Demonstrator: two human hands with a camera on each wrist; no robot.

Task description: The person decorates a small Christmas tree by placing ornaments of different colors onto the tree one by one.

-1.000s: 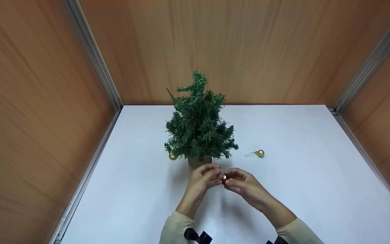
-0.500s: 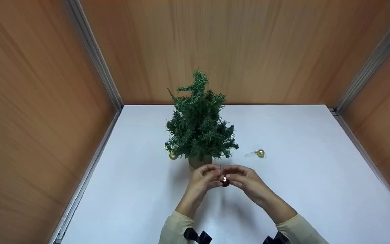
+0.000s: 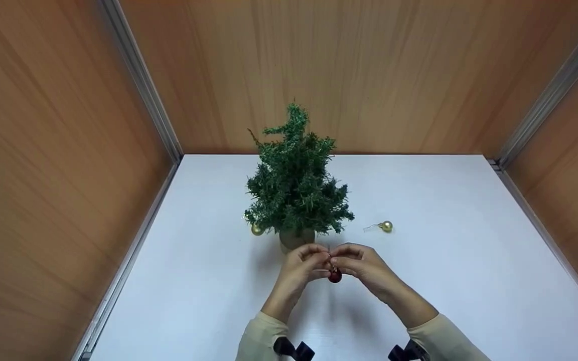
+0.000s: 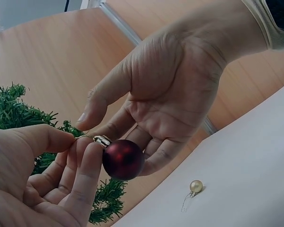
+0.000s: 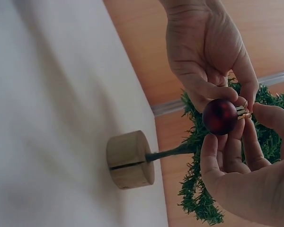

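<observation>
A dark red Christmas bauble (image 3: 335, 276) with a gold cap hangs between the two hands, just in front of the tree's base. At its cap and hanging loop, the left hand (image 3: 301, 265) pinches with thumb and fingers. The right hand (image 3: 364, 265) meets it there, its thumb and fingertips gathered at the loop just above the ball. In the left wrist view the shiny red bauble (image 4: 123, 160) lies against fingers of both hands. The right wrist view has the bauble (image 5: 220, 117) beside the left hand's curled fingers, its gold cap toward the right thumb.
A small green artificial tree (image 3: 296, 185) stands on a round wooden base (image 5: 130, 160) behind the hands. One gold bauble (image 3: 257, 229) shows at its lower left branches. Another gold bauble (image 3: 386, 226) with a clear loop lies on the white table (image 3: 444, 250). Wood-patterned panels (image 3: 369, 75) enclose the table.
The right hand's fingers have shifted from around the ball up to its cap and loop, leaving the red bauble hanging lower in view. The left hand has barely moved.
</observation>
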